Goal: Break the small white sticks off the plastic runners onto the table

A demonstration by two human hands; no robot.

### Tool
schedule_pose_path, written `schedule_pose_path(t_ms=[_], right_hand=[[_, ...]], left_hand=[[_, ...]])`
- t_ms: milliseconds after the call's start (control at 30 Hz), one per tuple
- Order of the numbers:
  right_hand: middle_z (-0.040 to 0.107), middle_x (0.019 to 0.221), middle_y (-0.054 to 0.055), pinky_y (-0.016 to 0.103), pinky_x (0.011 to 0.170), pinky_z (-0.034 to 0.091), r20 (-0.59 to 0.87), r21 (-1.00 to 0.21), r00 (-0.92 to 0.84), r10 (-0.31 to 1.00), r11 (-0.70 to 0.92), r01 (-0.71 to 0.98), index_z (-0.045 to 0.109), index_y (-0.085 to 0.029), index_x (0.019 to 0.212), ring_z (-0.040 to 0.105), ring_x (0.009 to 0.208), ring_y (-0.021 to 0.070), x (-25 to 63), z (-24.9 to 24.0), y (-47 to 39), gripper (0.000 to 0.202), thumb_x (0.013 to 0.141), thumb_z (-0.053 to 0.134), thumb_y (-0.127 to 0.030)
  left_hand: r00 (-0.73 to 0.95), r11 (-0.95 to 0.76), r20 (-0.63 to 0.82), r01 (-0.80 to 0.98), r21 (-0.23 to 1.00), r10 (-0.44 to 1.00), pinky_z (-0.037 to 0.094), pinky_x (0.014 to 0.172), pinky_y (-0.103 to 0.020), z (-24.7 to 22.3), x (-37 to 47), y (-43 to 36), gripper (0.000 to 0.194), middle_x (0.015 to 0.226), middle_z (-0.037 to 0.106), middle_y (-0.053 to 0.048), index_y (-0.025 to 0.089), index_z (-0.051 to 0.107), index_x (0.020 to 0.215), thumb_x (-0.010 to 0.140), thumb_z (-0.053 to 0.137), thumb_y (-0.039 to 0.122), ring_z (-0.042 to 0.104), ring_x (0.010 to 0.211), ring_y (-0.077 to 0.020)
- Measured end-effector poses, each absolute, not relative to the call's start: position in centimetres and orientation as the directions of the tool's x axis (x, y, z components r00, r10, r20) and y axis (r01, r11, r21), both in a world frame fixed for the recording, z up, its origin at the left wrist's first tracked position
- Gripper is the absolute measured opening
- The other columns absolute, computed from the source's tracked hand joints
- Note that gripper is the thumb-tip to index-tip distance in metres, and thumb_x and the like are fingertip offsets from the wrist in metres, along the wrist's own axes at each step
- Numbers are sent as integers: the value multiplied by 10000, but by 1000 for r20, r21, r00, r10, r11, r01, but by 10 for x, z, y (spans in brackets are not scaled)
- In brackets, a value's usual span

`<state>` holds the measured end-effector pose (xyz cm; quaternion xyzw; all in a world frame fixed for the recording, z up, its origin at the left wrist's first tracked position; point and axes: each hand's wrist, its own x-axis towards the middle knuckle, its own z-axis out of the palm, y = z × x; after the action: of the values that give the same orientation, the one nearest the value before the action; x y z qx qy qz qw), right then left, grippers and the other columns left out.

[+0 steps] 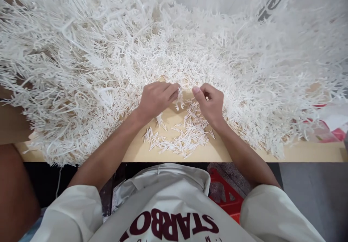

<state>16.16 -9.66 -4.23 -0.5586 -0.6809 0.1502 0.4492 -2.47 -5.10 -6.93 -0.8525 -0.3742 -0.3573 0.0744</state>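
My left hand [157,99] is closed in a pinch on a small white branched plastic piece [179,103], whose forked end hangs below the fingertips. To its right, my right hand [210,102] has its thumb pressed against the bent index finger; whatever lies in that pinch is too small to make out. Under and between the hands is a loose scatter of short white stick-like bits [187,138] on the pale wooden tabletop [174,117]. A large heap of white branching strands [122,46] surrounds both hands on the far side and spreads to left and right.
The table's near edge runs just in front of my body. A pink and clear plastic container [323,128] sits at the right end, and a red plastic stool [225,195] is below the table. At the far left, part of another person's limb [16,195] shows.
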Motion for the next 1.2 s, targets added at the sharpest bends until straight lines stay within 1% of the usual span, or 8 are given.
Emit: schedule_pose_path(t_ms=[133,300,467,633,767,867,1000,1200], right_hand=[[552,687,-28,241,560,352,355,-585,-259,898,430,688,544,-212,760,445,583,74,164,-47,-89,283,893,541,-462],[481,606,-35,249,552,334,430,-403,-429,794,594,696,489,-205,685,389,548,76,162,-48,-94,301,960,423,-308],[371,469,-61,250,467,323,573,-244,-618,538,832,499,381,-219,560,308,445,76,150,-45,-113,359,919,392,-220],[349,447,-84,247,444,312,763,-119,-573,300,936,331,366,-219,547,294,424,63,143,-49,-120,352,848,534,-151],[351,485,-57,258,460,307,722,-493,-9,692,524,694,372,-215,551,333,459,72,162,-51,-100,388,882,564,-283],[403,563,-39,254,461,350,458,-812,311,833,249,529,528,-229,725,374,476,83,173,-52,-84,358,930,423,-504],[569,725,-18,232,430,391,229,-951,263,937,158,265,543,-276,1167,463,491,80,176,-57,-74,415,911,411,-575],[664,1033,57,216,566,509,115,-943,-12,993,113,313,600,-245,1180,614,742,100,172,-53,-80,479,884,452,-591]], left_hand=[[542,-769,648,630,109,536,336,558,-278,-70,-22,-59,239,633,622,-1,219,641,867,941,419,263,547,588,-109],[513,-755,708,654,44,485,327,522,-252,-69,-19,-60,232,597,626,20,206,637,782,916,448,195,529,542,-88],[440,-724,642,633,275,628,346,507,-229,-71,-13,-60,220,652,679,17,192,638,791,920,482,275,545,529,-77],[232,-463,401,481,745,886,343,469,-222,-60,-19,-53,285,651,668,24,201,554,846,950,419,430,455,445,-45],[323,-408,326,233,883,889,424,492,-195,-54,-18,-52,268,776,696,7,211,487,934,955,389,460,519,509,-40],[369,-394,322,136,909,872,496,584,-189,-55,-16,-51,234,832,679,-7,204,466,899,948,429,430,586,615,-44],[346,-410,372,40,911,861,546,724,-225,-56,-18,-50,193,932,663,-18,215,466,912,952,434,401,633,768,-67],[381,-492,420,114,863,824,548,767,-255,-53,-22,-51,250,1045,665,-39,235,504,991,956,391,455,648,897,-101]])
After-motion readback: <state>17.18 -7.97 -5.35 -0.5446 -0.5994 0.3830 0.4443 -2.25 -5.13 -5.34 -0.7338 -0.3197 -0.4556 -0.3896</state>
